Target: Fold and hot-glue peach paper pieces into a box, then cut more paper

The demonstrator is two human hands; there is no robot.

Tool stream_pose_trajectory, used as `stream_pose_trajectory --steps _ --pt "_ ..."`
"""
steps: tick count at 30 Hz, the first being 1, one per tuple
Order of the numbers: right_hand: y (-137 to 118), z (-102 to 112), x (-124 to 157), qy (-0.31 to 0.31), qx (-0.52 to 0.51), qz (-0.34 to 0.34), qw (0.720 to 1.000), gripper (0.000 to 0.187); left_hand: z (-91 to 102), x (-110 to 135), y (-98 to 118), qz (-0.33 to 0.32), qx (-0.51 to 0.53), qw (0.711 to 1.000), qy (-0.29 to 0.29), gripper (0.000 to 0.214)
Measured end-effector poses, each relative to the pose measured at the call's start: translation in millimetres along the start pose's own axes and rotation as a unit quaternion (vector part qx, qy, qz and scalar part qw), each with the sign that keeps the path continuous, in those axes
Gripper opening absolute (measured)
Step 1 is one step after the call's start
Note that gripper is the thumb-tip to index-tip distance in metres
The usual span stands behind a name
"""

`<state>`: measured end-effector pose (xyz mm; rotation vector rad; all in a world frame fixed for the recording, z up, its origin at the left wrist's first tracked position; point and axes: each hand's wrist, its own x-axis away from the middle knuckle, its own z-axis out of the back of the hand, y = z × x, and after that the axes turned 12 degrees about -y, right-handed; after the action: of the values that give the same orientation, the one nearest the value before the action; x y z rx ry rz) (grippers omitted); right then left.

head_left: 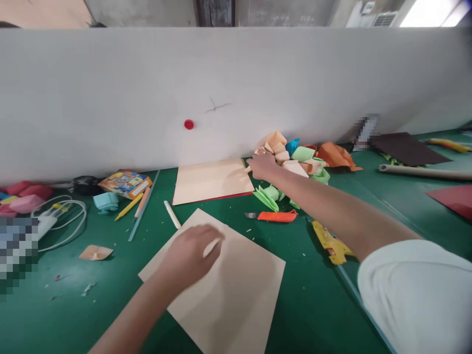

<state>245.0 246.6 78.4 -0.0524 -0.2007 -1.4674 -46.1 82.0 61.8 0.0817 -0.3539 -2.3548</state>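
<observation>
Through the head camera, I have the left hand (191, 255) over the large tan sheet (243, 290), its forearm rising from the bottom edge. The fingers curl loosely forward and the thumb stands apart, so paper shows through the gap; I can't tell whether the hand touches it. The sheet lies flat on the green table (121, 295), turned so one corner points toward the wall (129, 108).

My right arm stretches far across, slanting forward and inward from its white sleeve (413, 295). The right hand (262, 164) is at the left end of the folded paper heap (304, 153), just beside the back sheet (212, 182). Its fingers are mostly hidden; a small pale piece (248, 169) shows by the thumb side, but I can't tell if they pinch it. Below that forearm lie the orange cutter (276, 216), blade exposed, and the yellow glue gun (329, 242).
</observation>
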Motion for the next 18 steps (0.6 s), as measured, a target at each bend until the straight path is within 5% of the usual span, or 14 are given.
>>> stream_pose_trajectory --steps 4,7,12,15,18 --pt "-23.6 6.0 56.3 0.021 -0.01 0.03 0.999 0.037 -11.0 -116.8 -31.0 0.032 -0.026 0.999 0.005 0.031" --pt "-54.0 -6.3 108.6 0.056 -0.043 0.073 0.995 0.039 -25.7 -163.6 -50.0 0.058 -0.035 0.997 0.026 0.034" --pt "-96.3 -56.1 162.9 0.059 -0.124 0.109 0.985 0.039 -43.2 -178.6 -70.2 0.066 -0.014 0.996 0.053 0.032" --pt "-113.7 -72.8 164.2 0.062 -0.166 0.127 0.976 0.037 -45.2 -179.4 -78.2 0.067 0.0 0.996 0.061 0.032" --pt "-117.9 -64.3 149.5 0.077 -0.194 0.124 0.97 0.035 -46.1 -180.5 -84.1 0.058 0.014 0.996 0.06 0.032"
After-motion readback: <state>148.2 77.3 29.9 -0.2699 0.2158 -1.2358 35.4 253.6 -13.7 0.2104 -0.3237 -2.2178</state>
